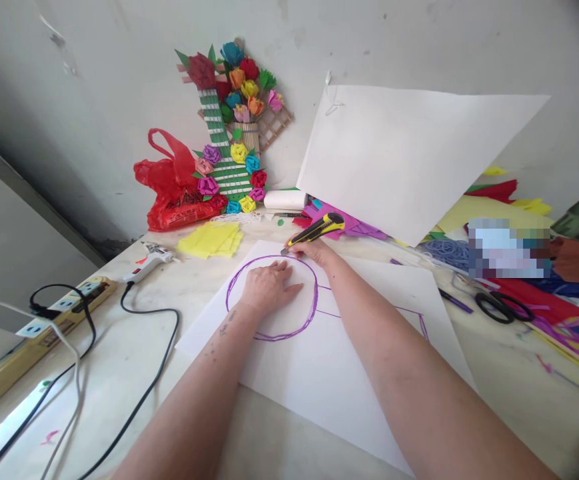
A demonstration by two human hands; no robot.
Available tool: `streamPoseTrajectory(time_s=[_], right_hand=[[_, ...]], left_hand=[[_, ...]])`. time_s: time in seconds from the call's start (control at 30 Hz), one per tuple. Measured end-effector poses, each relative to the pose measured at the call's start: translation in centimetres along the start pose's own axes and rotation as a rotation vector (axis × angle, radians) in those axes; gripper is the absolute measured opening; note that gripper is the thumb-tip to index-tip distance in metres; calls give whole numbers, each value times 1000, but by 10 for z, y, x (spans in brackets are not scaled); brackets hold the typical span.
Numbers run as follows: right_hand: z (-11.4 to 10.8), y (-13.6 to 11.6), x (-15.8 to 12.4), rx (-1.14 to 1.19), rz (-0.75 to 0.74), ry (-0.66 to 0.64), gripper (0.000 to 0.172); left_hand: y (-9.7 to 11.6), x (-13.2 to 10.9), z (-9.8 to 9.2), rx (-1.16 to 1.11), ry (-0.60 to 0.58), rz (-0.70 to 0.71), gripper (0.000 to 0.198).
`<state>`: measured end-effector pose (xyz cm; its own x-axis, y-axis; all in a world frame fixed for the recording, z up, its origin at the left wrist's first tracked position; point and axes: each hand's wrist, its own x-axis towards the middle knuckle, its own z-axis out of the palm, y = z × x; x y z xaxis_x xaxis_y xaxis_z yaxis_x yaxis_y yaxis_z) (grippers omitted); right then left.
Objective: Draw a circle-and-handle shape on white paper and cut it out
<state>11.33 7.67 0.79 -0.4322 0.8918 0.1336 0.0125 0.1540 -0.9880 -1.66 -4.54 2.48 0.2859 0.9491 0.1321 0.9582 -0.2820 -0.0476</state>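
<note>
A large white sheet (289, 373) lies on the table, marked with a purple circle (296, 333) and straight purple lines to its right. My left hand (266, 287) rests flat inside the circle, fingers spread on the sheet. In my right hand (314, 252) is a yellow and black utility knife (322, 227), tilted with its tip low at the circle's upper edge. Whether the blade has entered the sheet is too small to tell. Part of the drawing lies hidden under my right forearm.
At the left are a power strip (44, 333), a glue gun (149, 264) and loose cords. Yellow paper pieces (210, 239), a red plastic bag (169, 190) and a paper-flower decoration (229, 153) sit behind. Another white sheet (409, 147) leans on the wall. Black scissors (494, 307) lie right.
</note>
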Motion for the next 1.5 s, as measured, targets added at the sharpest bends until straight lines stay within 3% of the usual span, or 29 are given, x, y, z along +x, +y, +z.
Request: streamPoseTrajectory(time_s=[1.5], right_hand=[[-6, 8, -1, -31, -15, 45, 14]], left_hand=[[-2, 1, 6, 4, 34, 2, 45]])
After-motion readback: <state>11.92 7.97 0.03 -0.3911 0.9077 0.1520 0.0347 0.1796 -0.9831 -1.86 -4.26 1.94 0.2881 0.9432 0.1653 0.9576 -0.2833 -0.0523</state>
